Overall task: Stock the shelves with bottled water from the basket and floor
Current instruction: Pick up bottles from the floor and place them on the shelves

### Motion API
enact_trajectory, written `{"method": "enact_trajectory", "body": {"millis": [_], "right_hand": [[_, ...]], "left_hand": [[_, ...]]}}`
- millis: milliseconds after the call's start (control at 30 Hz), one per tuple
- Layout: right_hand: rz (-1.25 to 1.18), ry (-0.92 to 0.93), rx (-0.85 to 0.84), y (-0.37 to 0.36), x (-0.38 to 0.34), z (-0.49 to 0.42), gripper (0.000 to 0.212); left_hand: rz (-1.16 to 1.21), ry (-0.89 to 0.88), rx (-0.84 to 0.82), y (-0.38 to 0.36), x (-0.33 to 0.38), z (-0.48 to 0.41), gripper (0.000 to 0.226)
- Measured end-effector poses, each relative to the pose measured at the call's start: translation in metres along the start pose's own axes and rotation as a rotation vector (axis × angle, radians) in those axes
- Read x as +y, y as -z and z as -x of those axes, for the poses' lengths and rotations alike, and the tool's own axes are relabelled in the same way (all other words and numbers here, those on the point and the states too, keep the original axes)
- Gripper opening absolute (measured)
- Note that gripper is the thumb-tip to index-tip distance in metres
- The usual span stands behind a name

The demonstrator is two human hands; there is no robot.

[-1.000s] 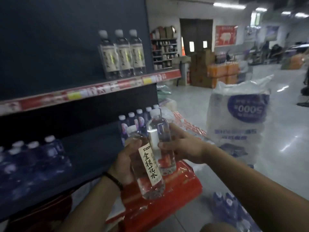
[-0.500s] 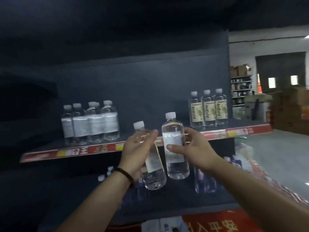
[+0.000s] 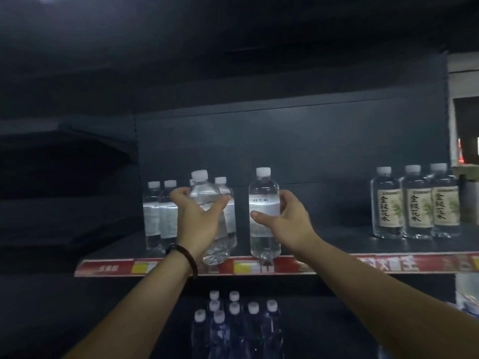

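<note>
While both arms are reaching toward the shelf (image 3: 337, 244), the left hand (image 3: 198, 218) is wrapping its fingers (image 3: 178, 194) around a clear bottle (image 3: 204, 193) in front of four shelved bottles (image 3: 158, 216). The right hand (image 3: 291, 221) is gripping another upright bottle (image 3: 264, 203), its base sitting at the shelf's red-edged front.

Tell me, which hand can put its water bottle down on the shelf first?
Probably the right hand. Its bottle stands upright with its base level with the shelf edge, in an open gap. The left hand holds its bottle tilted, in front of the standing group of bottles.
</note>
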State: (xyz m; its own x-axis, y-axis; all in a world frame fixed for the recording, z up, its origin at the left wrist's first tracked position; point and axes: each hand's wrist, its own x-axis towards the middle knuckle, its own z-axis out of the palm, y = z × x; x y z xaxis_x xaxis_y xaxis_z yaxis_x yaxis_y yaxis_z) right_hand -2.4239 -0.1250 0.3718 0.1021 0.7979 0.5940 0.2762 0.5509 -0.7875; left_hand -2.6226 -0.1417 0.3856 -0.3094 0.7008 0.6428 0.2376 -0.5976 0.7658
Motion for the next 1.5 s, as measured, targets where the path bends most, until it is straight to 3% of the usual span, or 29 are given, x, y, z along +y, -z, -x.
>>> {"method": "enact_trajectory", "body": {"millis": [267, 600, 800, 933, 1067, 1200, 1333, 1500], "right_hand": [[0.026, 0.051, -0.063, -0.065, 0.015, -0.021, 0.055], [0.005, 0.025, -0.061, -0.073, 0.040, -0.045, 0.057], [0.013, 0.033, -0.062, -0.081, 0.050, -0.052, 0.065], [0.055, 0.054, -0.121, -0.080, 0.050, -0.051, 0.064], [0.154, 0.034, -0.188, -0.079, 0.051, -0.050, 0.081], [0.496, -0.105, -0.337, -0.073, 0.055, -0.052, 0.108], [0.489, -0.143, -0.338, -0.076, 0.058, -0.052, 0.083], [0.496, -0.181, -0.357, -0.088, 0.053, -0.055, 0.084]], "left_hand": [[-0.145, 0.043, 0.130, 0.002, -0.051, -0.039, 0.074], [-0.394, 0.036, 0.148, -0.023, -0.063, -0.059, 0.074], [-0.469, -0.111, 0.197, -0.024, -0.083, -0.056, 0.075], [-0.667, -0.228, 0.233, -0.030, -0.098, -0.042, 0.080], [-0.866, -0.257, 0.181, -0.023, -0.111, -0.022, 0.102], [-0.882, -0.246, 0.056, -0.010, -0.117, -0.006, 0.104], [-0.880, -0.162, -0.001, -0.017, -0.119, -0.007, 0.105], [-0.921, -0.090, -0.013, -0.021, -0.123, -0.015, 0.102]]}}
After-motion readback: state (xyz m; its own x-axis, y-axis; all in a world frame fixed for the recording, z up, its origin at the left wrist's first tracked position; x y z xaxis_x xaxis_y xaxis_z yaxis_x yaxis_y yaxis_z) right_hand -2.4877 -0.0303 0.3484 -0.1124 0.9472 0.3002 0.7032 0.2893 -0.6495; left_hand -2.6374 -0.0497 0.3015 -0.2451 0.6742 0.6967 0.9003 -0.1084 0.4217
